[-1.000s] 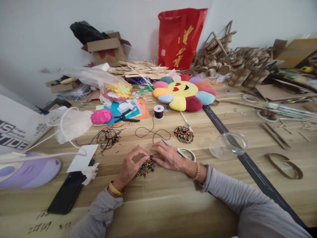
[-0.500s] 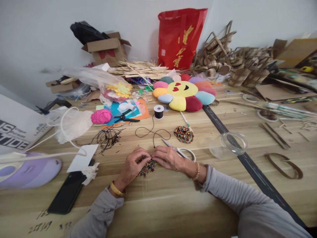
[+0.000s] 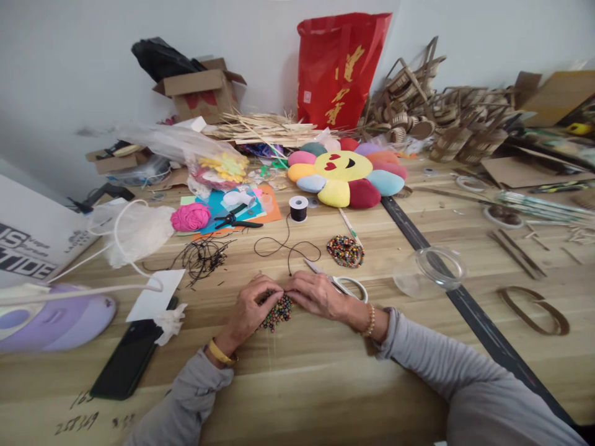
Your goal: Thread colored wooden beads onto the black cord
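Note:
My left hand (image 3: 251, 305) curls over a pile of small multicoloured beads (image 3: 279, 314), thumb and forefinger pinched together. What sits between those fingertips is too small to make out. Meeting it tip to tip, my right hand (image 3: 316, 293) is closed in a pinch where the black cord (image 3: 289, 260) runs in under its fingers. The cord loops back over the table to a white spool (image 3: 298, 209). Scissors with white handles (image 3: 351, 288) lie just beyond my right hand. Farther back rests a coiled string of coloured beads (image 3: 345, 251).
Left are a tangle of black cord offcuts (image 3: 202, 257), black pliers (image 3: 237, 222), a phone (image 3: 123, 362) and a purple device (image 3: 60, 319). A flower cushion (image 3: 346, 170) lies behind the spool. To the right stand a clear round container (image 3: 432, 271) and a dark strip (image 3: 483, 322).
Both hands stay almost in place, fingertips still together over the bead pile. The whole view has shifted very slightly.

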### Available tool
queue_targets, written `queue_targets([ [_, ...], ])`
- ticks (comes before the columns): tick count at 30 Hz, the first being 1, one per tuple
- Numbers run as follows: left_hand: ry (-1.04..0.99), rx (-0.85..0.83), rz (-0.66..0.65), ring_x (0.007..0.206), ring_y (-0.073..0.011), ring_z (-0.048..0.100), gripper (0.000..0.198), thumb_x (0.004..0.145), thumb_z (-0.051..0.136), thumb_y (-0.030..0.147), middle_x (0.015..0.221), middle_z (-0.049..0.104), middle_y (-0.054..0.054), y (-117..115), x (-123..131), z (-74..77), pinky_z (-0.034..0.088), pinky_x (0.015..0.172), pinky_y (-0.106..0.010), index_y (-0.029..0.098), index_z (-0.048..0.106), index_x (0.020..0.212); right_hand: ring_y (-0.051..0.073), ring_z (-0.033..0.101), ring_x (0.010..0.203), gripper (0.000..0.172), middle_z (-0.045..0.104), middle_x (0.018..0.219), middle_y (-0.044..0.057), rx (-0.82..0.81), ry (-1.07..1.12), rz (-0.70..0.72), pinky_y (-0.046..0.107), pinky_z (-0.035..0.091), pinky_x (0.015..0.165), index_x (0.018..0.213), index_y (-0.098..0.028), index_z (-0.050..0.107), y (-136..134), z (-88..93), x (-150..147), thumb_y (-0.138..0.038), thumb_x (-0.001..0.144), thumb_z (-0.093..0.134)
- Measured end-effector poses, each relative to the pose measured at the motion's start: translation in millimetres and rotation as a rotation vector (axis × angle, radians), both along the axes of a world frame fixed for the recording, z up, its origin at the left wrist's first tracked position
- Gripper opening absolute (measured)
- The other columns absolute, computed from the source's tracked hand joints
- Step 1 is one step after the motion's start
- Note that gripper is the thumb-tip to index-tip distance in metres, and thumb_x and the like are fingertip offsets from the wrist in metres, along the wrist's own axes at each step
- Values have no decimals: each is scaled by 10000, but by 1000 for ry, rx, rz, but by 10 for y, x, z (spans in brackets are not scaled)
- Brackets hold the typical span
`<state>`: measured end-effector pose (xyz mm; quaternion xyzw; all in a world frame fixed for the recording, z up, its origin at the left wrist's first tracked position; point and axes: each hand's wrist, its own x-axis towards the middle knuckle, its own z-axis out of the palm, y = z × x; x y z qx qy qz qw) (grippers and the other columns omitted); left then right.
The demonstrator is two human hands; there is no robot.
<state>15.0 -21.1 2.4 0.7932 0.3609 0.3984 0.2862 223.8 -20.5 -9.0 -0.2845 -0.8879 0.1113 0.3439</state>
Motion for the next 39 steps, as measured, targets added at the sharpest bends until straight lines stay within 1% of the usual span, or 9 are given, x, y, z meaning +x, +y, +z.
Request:
queue_targets([
  [4, 10, -11, 42, 767, -197, 622, 97, 874, 628, 176, 769, 680, -54, 15, 3, 16, 499, 741, -317, 178, 692, 802, 162, 570, 762, 178, 629, 861, 58, -30, 16, -46, 269, 460, 658, 951, -174, 586, 15, -26, 10, -241, 1020, 437],
  [9, 116, 7, 62, 880, -223, 615, 139, 878, 597, 135, 861, 677, -71, 55, -5, -5, 496, 802, -340, 177, 726, 912, 168, 564, 781, 118, 610, 877, 60, -65, 39, -90, 276, 469, 683, 967, -176, 564, 26, -70, 10, -220, 1004, 461],
  [15, 263, 64, -3, 877, -215, 574, 171, 897, 578, 123, 868, 653, -60, 75, 35, -45, 477, 817, -344, 181, 738, 889, 164, 556, 770, 100, 599, 867, 56, -58, 31, -112, 269, 456, 667, 961, -175, 559, 27, -84, -10, -211, 997, 473],
  [18, 386, 55, -25, 893, -214, 568, 188, 918, 554, 122, 892, 648, -65, 73, 43, -37, 467, 842, -356, 166, 733, 883, 162, 552, 761, 99, 594, 864, 54, -49, 32, -117, 266, 450, 655, 956, -180, 558, 25, -82, -11, -215, 997, 475],
  [21, 455, 45, -35, 901, -216, 562, 182, 928, 548, 131, 895, 635, -69, 72, 35, -24, 464, 848, -358, 152, 726, 893, 163, 552, 752, 90, 591, 859, 50, -55, 28, -113, 268, 449, 648, 948, -185, 557, 25, -83, -7, -214, 992, 484],
  [29, 462, 7, -54, 880, -204, 573, 197, 930, 532, 112, 902, 633, -61, 56, -2, -25, 466, 856, -346, 159, 721, 955, 163, 549, 762, 106, 599, 864, 50, -54, 36, -88, 263, 457, 659, 948, -187, 571, 33, -82, -2, -215, 997, 481],
  [34, 428, 7, -60, 861, -195, 590, 198, 929, 528, 116, 870, 635, -51, 46, -20, -45, 463, 872, -351, 158, 718, 889, 152, 535, 720, 116, 591, 835, 37, -53, 38, -70, 256, 442, 642, 937, -187, 578, 30, -58, -1, -226, 998, 488],
  [39, 378, -53, -65, 853, -194, 616, 187, 917, 532, 111, 870, 663, -64, 45, -32, -45, 486, 815, -328, 146, 714, 888, 149, 537, 718, 129, 593, 837, 39, -37, 27, -51, 249, 432, 632, 942, -177, 581, 26, -43, 0, -225, 1003, 478],
])
